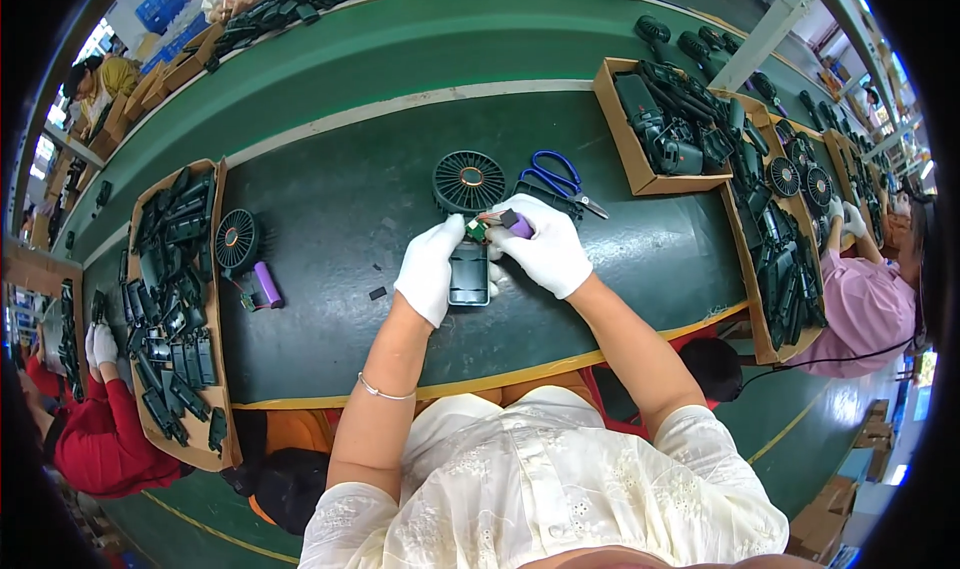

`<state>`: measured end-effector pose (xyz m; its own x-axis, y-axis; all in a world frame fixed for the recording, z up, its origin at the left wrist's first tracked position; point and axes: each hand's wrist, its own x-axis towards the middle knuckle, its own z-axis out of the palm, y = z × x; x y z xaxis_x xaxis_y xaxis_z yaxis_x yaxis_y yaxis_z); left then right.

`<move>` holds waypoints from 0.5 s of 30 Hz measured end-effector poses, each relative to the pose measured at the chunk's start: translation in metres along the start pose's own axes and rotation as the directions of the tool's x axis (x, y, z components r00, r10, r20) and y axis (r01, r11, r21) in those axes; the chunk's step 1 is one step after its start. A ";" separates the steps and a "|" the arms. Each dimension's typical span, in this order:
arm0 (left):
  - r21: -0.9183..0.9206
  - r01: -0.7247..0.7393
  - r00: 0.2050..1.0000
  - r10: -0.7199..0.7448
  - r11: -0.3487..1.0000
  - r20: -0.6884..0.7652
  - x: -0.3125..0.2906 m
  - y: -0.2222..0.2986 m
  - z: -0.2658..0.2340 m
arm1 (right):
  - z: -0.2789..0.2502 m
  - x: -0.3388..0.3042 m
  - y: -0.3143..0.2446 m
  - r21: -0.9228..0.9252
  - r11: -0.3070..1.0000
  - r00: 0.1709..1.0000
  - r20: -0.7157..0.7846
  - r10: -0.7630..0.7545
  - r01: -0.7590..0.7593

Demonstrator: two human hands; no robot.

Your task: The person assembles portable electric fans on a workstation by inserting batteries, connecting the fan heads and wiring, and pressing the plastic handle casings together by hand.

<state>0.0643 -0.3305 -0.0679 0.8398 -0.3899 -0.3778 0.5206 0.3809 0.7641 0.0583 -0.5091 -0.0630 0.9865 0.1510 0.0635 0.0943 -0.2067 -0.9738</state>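
A handheld fan lies in front of me, its round dark grille [470, 180] pointing away and its hollow handle casing [469, 281] toward me. Between my gloved hands, a small green circuit board [476, 231] with wires sits at the top of that casing. My left hand [431, 269] is closed, its fingertips pinching the board's left edge. My right hand [546, 248] grips a purple cylindrical battery [517, 224], and some of its white-gloved fingers show beside the casing. Blue-handled scissors [552, 175] lie just beyond, partly over a dark plastic part.
At left, another fan head [237, 241] lies near a purple battery [268, 284] wired to a board. Boxes of dark casings stand at left [222, 299] and right [640, 182]. Beyond runs a green belt [420, 69]. Co-workers sit on both sides.
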 end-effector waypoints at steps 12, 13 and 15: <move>-0.080 0.035 0.999 -0.038 0.996 -0.033 0.005 0.000 0.000 | 0.003 0.002 0.020 -0.429 0.771 0.855 0.009 -0.518 0.472; -0.096 0.030 0.999 -0.032 0.995 -0.019 0.006 -0.001 -0.003 | 0.004 0.002 0.018 -0.425 0.772 0.856 0.012 -0.518 0.473; -0.108 0.023 1.000 -0.025 0.994 -0.014 0.008 -0.004 -0.009 | 0.007 0.002 0.015 -0.487 0.705 0.821 0.044 -0.570 0.516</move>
<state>0.0706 -0.3282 -0.0786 0.8289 -0.3871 -0.4039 0.5533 0.4607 0.6940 0.0612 -0.5053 -0.0790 0.7499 0.2844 0.5974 0.6405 -0.5384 -0.5477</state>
